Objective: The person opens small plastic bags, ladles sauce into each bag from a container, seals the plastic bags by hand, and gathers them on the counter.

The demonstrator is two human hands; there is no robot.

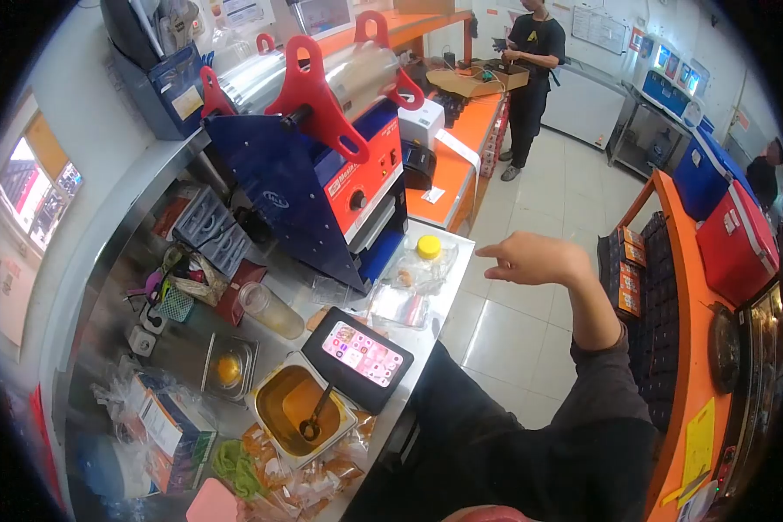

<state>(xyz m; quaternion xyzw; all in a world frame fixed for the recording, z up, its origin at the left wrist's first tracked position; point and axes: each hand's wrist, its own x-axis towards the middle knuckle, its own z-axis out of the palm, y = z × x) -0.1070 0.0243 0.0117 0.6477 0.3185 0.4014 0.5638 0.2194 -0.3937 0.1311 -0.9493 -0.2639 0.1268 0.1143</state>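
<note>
My right hand is raised over the tiled floor, just beyond the counter edge. Its fingers reach left, slightly bent and apart, with nothing in them. Closest to it on the counter is a clear plastic container with a yellow lid. Clear plastic packets lie beside that container. A phone with a lit pink screen rests on a black flat pad. Below the phone, a steel pan holds brown liquid and a dark ladle. I do not see my left hand.
A red and blue sealing machine with film rolls stands on the steel counter. A person works at an orange table farther back. An orange shelf on the right bears a blue cooler and a red cooler.
</note>
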